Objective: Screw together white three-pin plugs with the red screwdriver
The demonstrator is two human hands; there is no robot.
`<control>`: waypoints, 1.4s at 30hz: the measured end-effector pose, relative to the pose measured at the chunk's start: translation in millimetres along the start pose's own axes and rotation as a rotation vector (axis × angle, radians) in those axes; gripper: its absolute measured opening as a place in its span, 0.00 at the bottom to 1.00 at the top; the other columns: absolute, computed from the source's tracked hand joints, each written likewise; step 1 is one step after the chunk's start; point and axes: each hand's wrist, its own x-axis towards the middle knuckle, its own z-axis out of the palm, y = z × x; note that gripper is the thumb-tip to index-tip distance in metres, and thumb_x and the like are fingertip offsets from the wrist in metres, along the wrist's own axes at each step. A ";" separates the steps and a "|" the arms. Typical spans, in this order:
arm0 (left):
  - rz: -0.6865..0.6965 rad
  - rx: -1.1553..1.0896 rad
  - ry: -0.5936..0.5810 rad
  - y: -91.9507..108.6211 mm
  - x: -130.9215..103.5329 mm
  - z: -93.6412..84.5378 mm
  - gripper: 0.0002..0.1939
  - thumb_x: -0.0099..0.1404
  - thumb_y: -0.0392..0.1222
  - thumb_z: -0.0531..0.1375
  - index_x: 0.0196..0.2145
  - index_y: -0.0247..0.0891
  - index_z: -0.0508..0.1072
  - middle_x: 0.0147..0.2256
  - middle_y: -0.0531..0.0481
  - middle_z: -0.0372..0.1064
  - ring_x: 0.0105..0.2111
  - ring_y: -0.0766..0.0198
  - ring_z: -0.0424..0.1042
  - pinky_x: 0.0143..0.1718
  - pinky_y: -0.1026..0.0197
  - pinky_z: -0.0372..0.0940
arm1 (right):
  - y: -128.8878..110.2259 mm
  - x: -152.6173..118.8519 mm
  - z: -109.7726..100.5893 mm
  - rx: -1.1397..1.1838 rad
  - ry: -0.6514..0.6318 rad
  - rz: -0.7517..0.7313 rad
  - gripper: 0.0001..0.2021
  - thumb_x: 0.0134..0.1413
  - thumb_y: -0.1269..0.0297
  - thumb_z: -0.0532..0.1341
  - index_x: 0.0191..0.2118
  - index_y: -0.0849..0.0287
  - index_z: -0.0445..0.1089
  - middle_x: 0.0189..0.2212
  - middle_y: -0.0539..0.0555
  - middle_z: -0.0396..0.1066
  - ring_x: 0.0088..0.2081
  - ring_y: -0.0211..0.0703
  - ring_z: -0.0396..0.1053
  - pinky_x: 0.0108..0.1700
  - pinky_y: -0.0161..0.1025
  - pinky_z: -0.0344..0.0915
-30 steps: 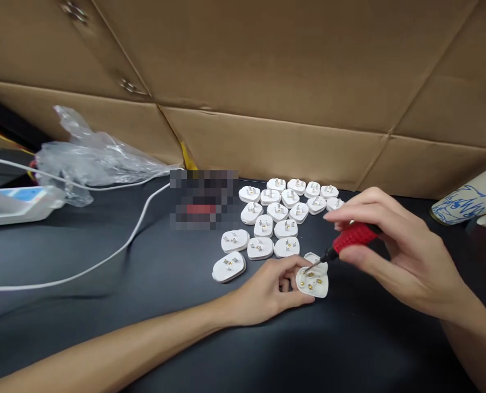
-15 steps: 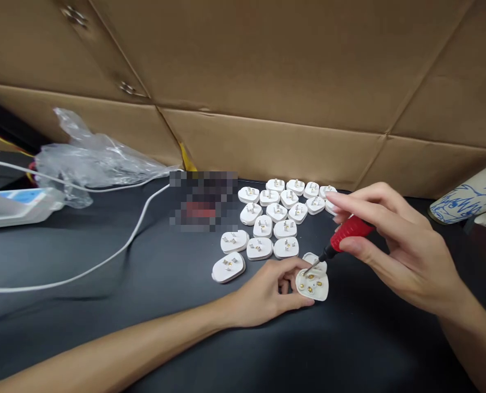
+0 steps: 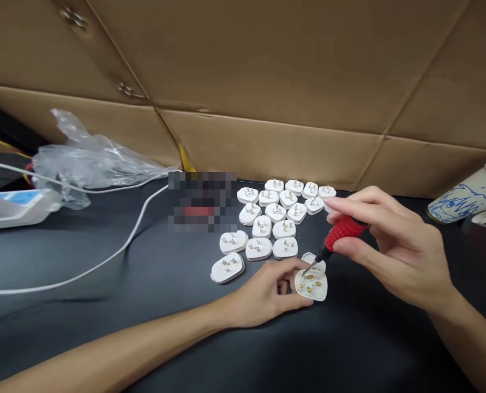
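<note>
My left hand [image 3: 275,289] grips an opened white power plug [image 3: 313,292] by its left side, between thumb and fingers. Several brass-coloured screws or terminals show inside the plug's shell, and a second white part sits behind it. In my right hand [image 3: 398,245] is a screwdriver [image 3: 345,232] with a red handle and black collar, held between thumb and fingers. Its thin metal tip reaches down into the plug at the upper left; whether it sits in a screw I cannot tell. Beyond my hands lie several closed white plugs [image 3: 259,248], their flat metal pins pointing up.
A cardboard wall [image 3: 267,65] stands along the back of the dark table [image 3: 177,349]. On the left are a clear plastic bag [image 3: 91,158], a white cable [image 3: 115,251] and a white and blue object [image 3: 22,210]. A patterned cup [image 3: 467,196] leans at the right.
My right hand and the screwdriver have shifted slightly left, with the handle tilted a little differently. The tip stays in the plug, and my left hand keeps its hold.
</note>
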 end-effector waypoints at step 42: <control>0.004 0.041 0.006 1.7 0.4 -0.3 0.17 0.61 0.42 0.67 0.47 0.36 0.73 0.27 0.58 0.62 0.25 0.70 0.57 0.26 0.67 0.57 | -1.7 1.3 -4.6 -0.100 -0.058 -0.084 0.23 0.55 0.68 0.69 0.57 0.54 0.71 0.40 0.52 0.69 0.40 0.40 0.69 0.44 0.38 0.69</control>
